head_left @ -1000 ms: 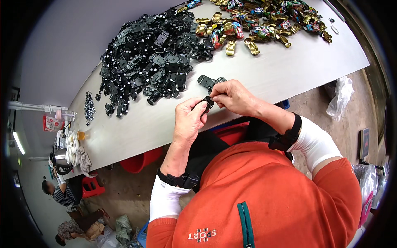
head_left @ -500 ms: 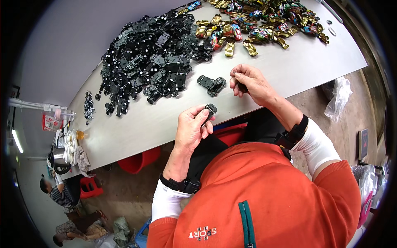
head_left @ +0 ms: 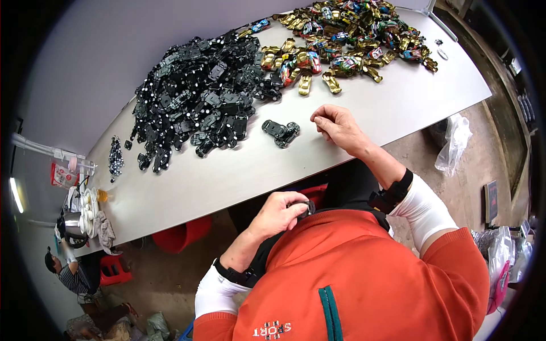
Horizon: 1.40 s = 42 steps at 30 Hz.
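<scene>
My left hand (head_left: 277, 215) is drawn in close to my body, below the table's front edge. Its fingers and thumb are closed on a black toy car chassis (head_left: 309, 209), of which only one end shows. Over the table, my right hand (head_left: 340, 128) is pinched, thumb against fingers; whatever it may hold is hidden. Just left of it, two dark toy car chassis (head_left: 281, 132) lie together on the white tabletop (head_left: 227, 170). A big heap of black chassis (head_left: 193, 96) with white wheel ends covers the table farther left.
Gold and coloured toy car bodies (head_left: 352, 45) are heaped at the far side. Small shiny parts (head_left: 116, 159) lie at the left. Beneath the table is a red tub (head_left: 182, 233). Another person (head_left: 71, 275) is at the lower left, near a red stool (head_left: 115, 269).
My left hand has drawn back from over the table toward my body, with the chassis in it. The dark piece seen earlier in my right hand no longer shows.
</scene>
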{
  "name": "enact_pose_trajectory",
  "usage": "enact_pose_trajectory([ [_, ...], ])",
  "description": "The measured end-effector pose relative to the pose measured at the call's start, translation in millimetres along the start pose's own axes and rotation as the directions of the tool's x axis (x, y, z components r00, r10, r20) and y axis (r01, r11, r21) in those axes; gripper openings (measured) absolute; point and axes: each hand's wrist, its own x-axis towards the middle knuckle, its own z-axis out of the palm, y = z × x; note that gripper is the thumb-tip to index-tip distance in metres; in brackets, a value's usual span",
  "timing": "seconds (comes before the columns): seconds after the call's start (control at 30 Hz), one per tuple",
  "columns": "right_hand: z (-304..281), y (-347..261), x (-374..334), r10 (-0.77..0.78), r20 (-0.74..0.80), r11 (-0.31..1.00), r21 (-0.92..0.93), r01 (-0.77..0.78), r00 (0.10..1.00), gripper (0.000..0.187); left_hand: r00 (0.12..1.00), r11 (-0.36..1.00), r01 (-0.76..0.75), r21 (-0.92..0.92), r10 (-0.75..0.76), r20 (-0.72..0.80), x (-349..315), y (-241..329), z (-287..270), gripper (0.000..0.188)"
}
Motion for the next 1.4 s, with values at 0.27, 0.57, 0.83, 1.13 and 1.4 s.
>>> enact_pose_trajectory([
  [0.27,33,-12,17,-0.302,0.165,0.662,-0.673,0.331,0.939,0.024,0.932,0.722,0.174,-0.67,-0.34,-0.125,127,-157,-36,0.045],
  [0.57,52,-11,39,-0.24,0.214,0.726,-0.608,0.322,0.947,0.043,0.937,0.912,-0.304,0.277,0.338,-0.083,0,-14,-6,0.014],
  [0.83,23,-14,58,0.378,0.495,0.63,0.482,-0.609,0.783,0.042,0.764,0.789,-0.535,-0.303,0.298,-0.573,55,33,-65,0.025],
  [1.13,30,-27,29,0.253,0.669,0.465,0.549,-0.694,0.699,0.036,0.802,0.441,-0.581,-0.683,0.45,-0.392,93,38,-60,0.036],
  [1.4,-59,11,48,-0.239,-0.3,0.808,-0.59,0.018,0.924,0.029,0.834,0.465,-0.545,-0.698,0.388,-0.392,87,38,-61,0.034],
])
